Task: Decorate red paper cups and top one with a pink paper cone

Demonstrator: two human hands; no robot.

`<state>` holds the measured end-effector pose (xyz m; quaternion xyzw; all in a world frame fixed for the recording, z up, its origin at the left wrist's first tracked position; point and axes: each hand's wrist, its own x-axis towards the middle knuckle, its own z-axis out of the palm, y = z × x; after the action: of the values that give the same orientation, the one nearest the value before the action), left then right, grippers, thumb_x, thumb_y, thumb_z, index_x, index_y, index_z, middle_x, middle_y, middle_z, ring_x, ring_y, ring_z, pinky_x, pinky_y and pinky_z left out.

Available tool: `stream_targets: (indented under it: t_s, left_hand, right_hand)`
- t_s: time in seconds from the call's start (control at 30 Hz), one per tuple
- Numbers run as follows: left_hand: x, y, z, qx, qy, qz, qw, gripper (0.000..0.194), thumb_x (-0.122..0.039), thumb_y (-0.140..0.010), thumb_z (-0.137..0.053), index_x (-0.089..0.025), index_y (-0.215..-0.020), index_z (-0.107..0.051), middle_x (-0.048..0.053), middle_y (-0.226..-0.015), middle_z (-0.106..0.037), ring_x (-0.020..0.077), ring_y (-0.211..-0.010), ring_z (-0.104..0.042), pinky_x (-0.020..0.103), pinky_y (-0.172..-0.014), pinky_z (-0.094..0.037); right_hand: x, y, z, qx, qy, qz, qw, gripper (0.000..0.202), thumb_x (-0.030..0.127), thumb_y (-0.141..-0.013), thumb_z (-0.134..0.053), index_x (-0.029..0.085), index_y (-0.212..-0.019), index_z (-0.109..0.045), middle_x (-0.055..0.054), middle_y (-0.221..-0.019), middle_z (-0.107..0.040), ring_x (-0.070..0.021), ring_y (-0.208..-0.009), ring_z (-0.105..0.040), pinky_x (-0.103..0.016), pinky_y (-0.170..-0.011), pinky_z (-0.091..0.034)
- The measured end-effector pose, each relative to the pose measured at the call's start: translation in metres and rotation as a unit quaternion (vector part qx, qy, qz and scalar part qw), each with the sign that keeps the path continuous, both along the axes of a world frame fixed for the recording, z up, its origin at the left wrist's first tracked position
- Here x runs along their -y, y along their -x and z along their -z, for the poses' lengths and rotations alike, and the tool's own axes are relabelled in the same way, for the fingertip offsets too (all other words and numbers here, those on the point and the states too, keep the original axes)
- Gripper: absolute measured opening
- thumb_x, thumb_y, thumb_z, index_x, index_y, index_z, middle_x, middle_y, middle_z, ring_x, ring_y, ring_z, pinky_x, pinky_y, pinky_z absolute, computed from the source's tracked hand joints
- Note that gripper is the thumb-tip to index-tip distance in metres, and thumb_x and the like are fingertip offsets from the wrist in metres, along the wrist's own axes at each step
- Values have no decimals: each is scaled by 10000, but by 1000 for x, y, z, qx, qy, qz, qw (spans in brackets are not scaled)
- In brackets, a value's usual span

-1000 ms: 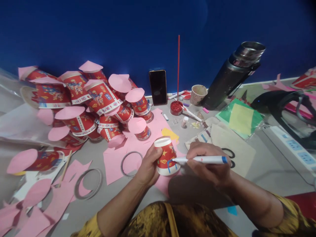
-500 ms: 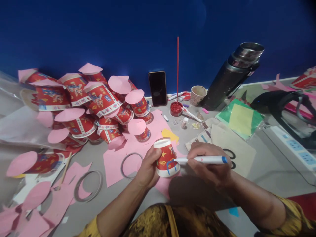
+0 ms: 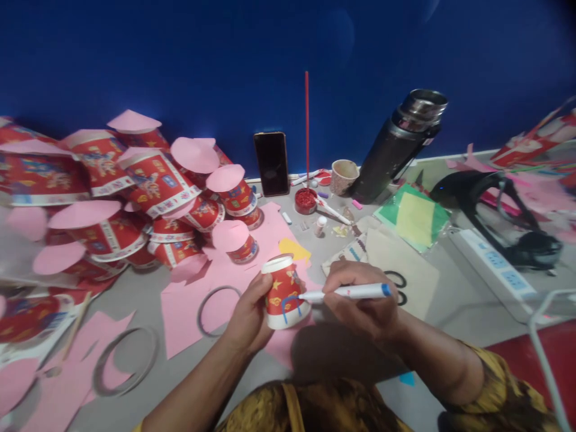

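Observation:
My left hand (image 3: 252,312) is closed around a red paper cup (image 3: 279,293) with gold and blue print, held with its narrower end up. A blue outline is drawn on the cup's lower side. Between the fingers of my right hand (image 3: 362,306) is a white marker (image 3: 355,291) with a blue end, its tip touching the cup near that blue line. Pink paper (image 3: 189,318) and a grey tape ring (image 3: 216,309) lie left of my left hand. Black scissor handles (image 3: 396,279) show partly behind my right hand.
Red cups with pink paper tops (image 3: 162,186) are piled on the left. Along the blue wall stand a phone (image 3: 272,165), a red jar (image 3: 306,201) with a stick, a paper cup (image 3: 344,176) and a black flask (image 3: 396,150). A power strip (image 3: 495,270) lies right.
The whole view has shifted, so things on the table appear further left. The marker stays against the cup, and both hands keep their hold.

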<state>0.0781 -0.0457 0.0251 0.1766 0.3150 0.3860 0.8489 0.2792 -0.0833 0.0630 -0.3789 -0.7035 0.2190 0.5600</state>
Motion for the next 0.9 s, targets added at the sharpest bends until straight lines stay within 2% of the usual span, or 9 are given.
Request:
stream_targets:
  t_s: [0.13,0.27,0.5,0.7,0.77,0.9]
  left_hand:
    - [-1,0,1,5,3,-6,1000,457,-409,-763,-893,-135,-1099,-747,115,-1036,-817,249,-870,-770,377,-817,-628]
    - [0,0,3,1,-2,3,1000,506,-428,-779,-869,-116,-1149,-724,128,-991,-810,267,-888,-767,388,-849,-607]
    - [2,0,3,-1,-7,6,1000,566,-470,-719,-914,-113,-1114,-723,122,-981,-812,256,-832,-772,373,-815,-605]
    - [2,0,4,-3,-4,3,1000,510,-448,-756,-886,-121,-1110,-719,125,-1006,-812,260,-886,-771,382,-856,-599]
    - [2,0,4,-3,-1,0,1000,527,-450,-746,-889,-122,-1118,-711,124,-1006,-810,262,-883,-771,389,-856,-599]
    - [1,0,4,-5,5,-1,1000,668,-458,-727,-900,-125,-1255,-662,121,-1016,-807,277,-875,-774,415,-842,-605]
  right_hand:
    - [-1,0,1,-4,-11,-8,1000,31,183,-918,-644,205,-910,-664,-20,-691,-694,-157,-577,-622,-286,-541,-445]
    - [1,-1,1,17,-1,-6,1000,48,163,-904,-647,203,-918,-668,-21,-701,-697,-164,-591,-636,-294,-555,-446]
    - [2,-1,0,12,14,-18,1000,64,148,-906,-639,204,-883,-658,2,-663,-667,-149,-550,-611,-290,-543,-429]
    - [1,-1,-1,13,0,-8,1000,44,174,-918,-646,208,-894,-659,-10,-692,-672,-163,-576,-622,-301,-560,-438]
    - [3,-3,-1,0,27,-31,999,49,171,-931,-646,207,-902,-663,-3,-676,-662,-153,-562,-602,-294,-548,-421]
    - [7,-5,1,-34,93,-76,992,104,139,-963,-631,217,-903,-664,12,-655,-659,-138,-539,-574,-282,-536,-407]
